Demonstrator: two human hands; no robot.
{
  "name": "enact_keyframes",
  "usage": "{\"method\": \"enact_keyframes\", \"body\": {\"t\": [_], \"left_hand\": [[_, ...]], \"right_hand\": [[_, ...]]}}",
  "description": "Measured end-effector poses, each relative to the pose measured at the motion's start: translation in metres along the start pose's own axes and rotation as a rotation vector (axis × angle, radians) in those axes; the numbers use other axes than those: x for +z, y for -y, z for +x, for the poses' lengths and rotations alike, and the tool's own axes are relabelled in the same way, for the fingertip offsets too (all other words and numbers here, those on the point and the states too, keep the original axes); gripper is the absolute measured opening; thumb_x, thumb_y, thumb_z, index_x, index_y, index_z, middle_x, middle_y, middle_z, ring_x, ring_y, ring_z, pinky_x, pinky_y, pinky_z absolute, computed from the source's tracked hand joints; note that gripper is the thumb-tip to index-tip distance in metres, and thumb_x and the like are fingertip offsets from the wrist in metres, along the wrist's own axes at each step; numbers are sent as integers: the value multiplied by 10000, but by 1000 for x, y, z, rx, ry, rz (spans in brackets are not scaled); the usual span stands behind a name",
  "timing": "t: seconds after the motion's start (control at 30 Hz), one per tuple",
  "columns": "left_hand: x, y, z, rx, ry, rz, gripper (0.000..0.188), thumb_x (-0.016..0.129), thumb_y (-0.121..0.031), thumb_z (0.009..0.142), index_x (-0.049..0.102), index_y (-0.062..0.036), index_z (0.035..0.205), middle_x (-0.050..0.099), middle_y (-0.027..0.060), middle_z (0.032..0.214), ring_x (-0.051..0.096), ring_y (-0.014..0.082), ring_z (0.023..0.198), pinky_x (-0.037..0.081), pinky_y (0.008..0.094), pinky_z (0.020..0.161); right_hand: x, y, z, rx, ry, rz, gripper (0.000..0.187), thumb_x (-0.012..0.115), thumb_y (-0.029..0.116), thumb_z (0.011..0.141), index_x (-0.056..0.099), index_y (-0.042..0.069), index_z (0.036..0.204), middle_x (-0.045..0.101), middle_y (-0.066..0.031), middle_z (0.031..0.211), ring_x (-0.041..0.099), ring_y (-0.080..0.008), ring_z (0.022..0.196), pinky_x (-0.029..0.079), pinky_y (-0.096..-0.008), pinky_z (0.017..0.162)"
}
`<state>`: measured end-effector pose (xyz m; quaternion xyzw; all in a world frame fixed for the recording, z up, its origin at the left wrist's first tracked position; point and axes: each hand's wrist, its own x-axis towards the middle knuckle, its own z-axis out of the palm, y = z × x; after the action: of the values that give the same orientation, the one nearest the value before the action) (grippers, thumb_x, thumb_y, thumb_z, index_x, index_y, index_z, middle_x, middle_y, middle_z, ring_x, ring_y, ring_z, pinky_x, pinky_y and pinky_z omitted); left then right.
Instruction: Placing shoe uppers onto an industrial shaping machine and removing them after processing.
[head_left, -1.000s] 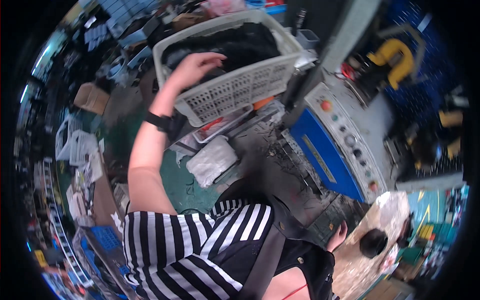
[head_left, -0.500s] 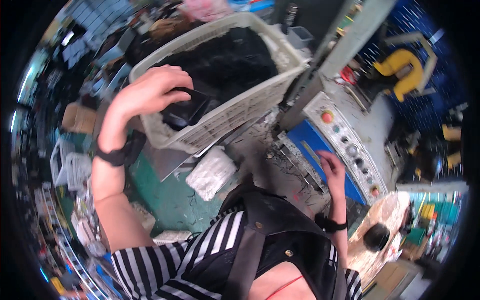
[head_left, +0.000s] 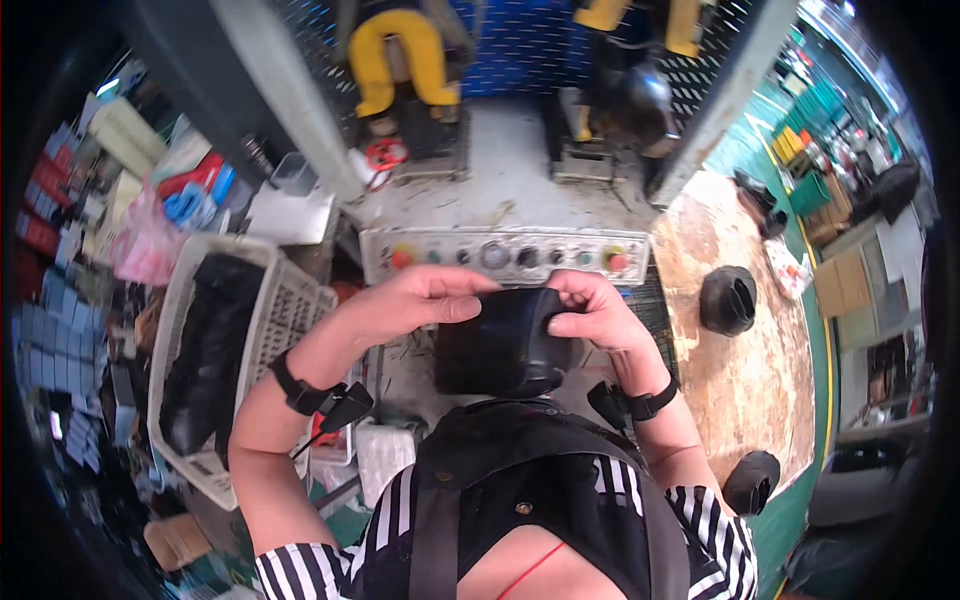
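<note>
Both of my hands hold one black moulded piece [head_left: 500, 345] in front of my chest. My left hand [head_left: 425, 300] grips its upper left edge, thumb under and fingers over. At the piece's upper right corner my right hand [head_left: 590, 308] pinches the rim. Each wrist wears a black band. Just beyond the piece is a grey control panel [head_left: 505, 255] with a row of coloured buttons and knobs.
A white plastic basket [head_left: 290, 300] with several black pieces stands at my left. A worn wooden table [head_left: 745, 370] at my right carries two black pieces [head_left: 727, 298] [head_left: 752, 480]. Beyond the panel is a machine with yellow parts [head_left: 395, 50] and blue mesh.
My left hand has come out of the basket with a black piece, and my right hand has joined it on the piece. The view has swung from the basket toward the machine.
</note>
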<state>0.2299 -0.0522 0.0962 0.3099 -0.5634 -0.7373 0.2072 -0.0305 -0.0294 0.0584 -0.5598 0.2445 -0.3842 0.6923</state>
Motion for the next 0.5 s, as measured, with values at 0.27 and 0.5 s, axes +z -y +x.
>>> {"method": "enact_keyframes", "body": {"t": [0.27, 0.5], "left_hand": [[24, -50, 193, 284, -31, 48, 117, 602, -121, 864, 586, -50, 956, 584, -47, 874, 533, 37, 799, 435, 205, 740], [-4, -129, 319, 491, -447, -19, 225, 662, -285, 837, 598, -77, 778, 544, -20, 660, 465, 64, 533, 378, 209, 492]], "right_hand": [[-160, 55, -34, -142, -470, 51, 239, 658, 146, 831, 580, 34, 1027, 613, 17, 938, 560, -67, 858, 458, -233, 794], [-258, 125, 83, -299, -550, 232, 215, 597, 224, 888, 610, 44, 1004, 646, -12, 880, 593, -97, 777, 482, -241, 729]]}}
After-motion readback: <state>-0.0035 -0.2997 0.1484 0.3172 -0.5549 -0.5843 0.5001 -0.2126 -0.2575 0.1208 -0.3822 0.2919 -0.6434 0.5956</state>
